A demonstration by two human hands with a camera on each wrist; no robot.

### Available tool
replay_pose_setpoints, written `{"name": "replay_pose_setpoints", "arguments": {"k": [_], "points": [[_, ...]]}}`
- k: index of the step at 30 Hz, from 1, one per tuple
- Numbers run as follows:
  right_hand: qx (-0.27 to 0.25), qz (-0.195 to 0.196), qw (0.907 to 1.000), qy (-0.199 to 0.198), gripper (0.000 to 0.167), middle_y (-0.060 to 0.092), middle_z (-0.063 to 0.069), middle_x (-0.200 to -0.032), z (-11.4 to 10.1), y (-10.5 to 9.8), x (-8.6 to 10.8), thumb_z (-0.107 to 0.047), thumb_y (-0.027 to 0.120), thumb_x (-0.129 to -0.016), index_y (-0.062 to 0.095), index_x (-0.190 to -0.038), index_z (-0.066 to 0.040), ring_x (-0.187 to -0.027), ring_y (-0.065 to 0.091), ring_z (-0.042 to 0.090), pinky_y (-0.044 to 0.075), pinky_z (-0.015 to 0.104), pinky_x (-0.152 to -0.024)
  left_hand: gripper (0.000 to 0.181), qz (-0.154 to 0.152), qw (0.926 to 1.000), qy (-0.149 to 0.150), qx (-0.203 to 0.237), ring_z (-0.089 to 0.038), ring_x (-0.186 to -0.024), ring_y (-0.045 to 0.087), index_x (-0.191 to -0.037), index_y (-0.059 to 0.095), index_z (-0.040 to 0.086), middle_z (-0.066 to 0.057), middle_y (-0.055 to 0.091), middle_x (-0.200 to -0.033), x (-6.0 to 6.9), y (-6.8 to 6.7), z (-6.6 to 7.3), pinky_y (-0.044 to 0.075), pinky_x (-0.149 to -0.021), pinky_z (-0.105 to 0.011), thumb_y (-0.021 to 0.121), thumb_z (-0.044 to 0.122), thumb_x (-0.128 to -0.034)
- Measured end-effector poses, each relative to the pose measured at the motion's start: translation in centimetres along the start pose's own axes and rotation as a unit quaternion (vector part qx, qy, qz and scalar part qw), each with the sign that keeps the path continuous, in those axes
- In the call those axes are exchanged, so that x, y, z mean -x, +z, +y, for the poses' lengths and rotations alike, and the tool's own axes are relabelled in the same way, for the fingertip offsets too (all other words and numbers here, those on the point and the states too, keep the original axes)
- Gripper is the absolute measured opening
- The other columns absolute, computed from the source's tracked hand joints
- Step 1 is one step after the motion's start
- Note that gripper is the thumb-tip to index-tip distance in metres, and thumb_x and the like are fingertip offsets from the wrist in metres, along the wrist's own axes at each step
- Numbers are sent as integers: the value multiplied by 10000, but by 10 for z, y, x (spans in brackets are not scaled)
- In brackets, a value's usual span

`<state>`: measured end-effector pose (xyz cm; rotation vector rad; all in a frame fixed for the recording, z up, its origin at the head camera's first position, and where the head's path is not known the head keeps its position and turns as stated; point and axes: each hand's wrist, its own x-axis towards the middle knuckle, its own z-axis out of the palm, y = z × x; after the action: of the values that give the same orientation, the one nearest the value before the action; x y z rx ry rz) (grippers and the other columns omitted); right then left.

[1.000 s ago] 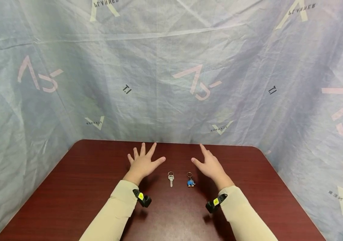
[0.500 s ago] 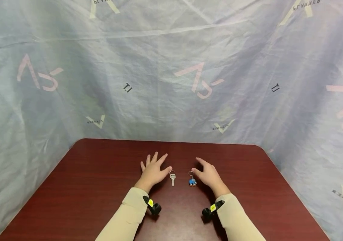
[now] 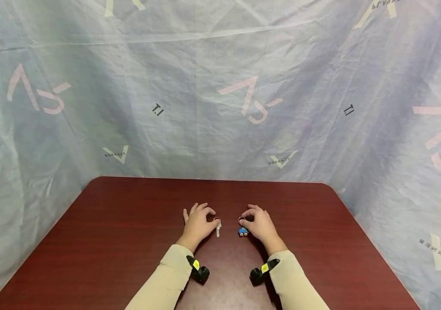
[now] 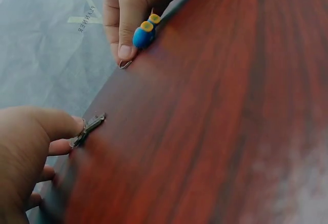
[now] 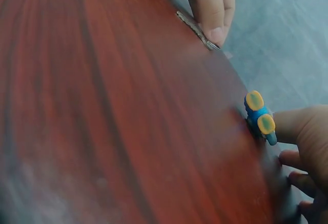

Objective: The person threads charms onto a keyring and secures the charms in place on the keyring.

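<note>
"What's the left hand (image 3: 196, 226) doing?"
"It's pinching the ring (image 3: 217, 218) of a key (image 3: 218, 231) between thumb and finger."
"And the right hand (image 3: 262, 226)?"
"It's pinching the loop (image 4: 125, 66) of a blue figurine (image 3: 243, 231)."
"Where are those 2 showing?"
"Apart, between the hands; whether they're touching the table (image 3: 108, 245), I can't tell."

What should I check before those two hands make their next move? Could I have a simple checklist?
1. Left hand has the key: ok, pinched at its metal ring.
2. Right hand has the blue keychain: ok, pinched at its wire loop.
3. Key and keychain apart: ok, a gap shows between them.
4. Key lifted clear of the table: cannot tell.
5. Keychain lifted clear: cannot tell.
</note>
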<state>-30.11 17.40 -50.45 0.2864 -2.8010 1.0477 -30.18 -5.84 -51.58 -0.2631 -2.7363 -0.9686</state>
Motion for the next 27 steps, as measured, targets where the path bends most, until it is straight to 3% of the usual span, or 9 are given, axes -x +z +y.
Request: {"name": "replay_pose_setpoints", "arguments": {"k": [7, 13, 20, 27], "points": [[-61, 126, 9999, -54, 110, 568, 169, -1430, 3, 1, 0, -175, 791, -888, 757, -986, -137, -1416, 409, 410, 168, 634, -1184, 114, 190, 9997, 124, 99, -407, -1428, 380, -879, 711, 239, -104, 590, -1413, 0, 4, -2, 57, -1148, -717, 788, 322, -880], [-42, 356, 9993, -121, 54, 634, 150, -1346, 4, 5, -2, -139, 785, -888, 736, -908, -149, -1382, 458, 393, 201, 623, -1179, 143, 299, 9994, 112, 122, -395, -1420, 399, -803, 673, 245, -94, 617, -1375, -1, 2, -4, 76, -1149, -715, 776, 271, -899], [-151, 580, 9981, -115, 104, 682, 141, -1260, 1, 6, -4, -135, 778, -889, 722, -806, -160, -1341, 503, 401, 221, 646, -1162, 188, 283, 9992, 79, 263, -396, -1425, 392, -772, 644, 246, -99, 620, -1369, 0, 0, -4, 69, -1152, -712, 764, 269, -914], [-1088, 830, 9902, 271, 72, 759, 71, -1079, -3, 5, -6, -133, 797, -864, 732, -838, -114, -1076, 690, 287, 507, 471, -962, 154, 348, 9953, 217, 880, -404, -1406, 423, -798, 666, 247, -129, 649, -1338, -2, 0, 0, 65, -1138, -733, 756, 222, -920]]}}
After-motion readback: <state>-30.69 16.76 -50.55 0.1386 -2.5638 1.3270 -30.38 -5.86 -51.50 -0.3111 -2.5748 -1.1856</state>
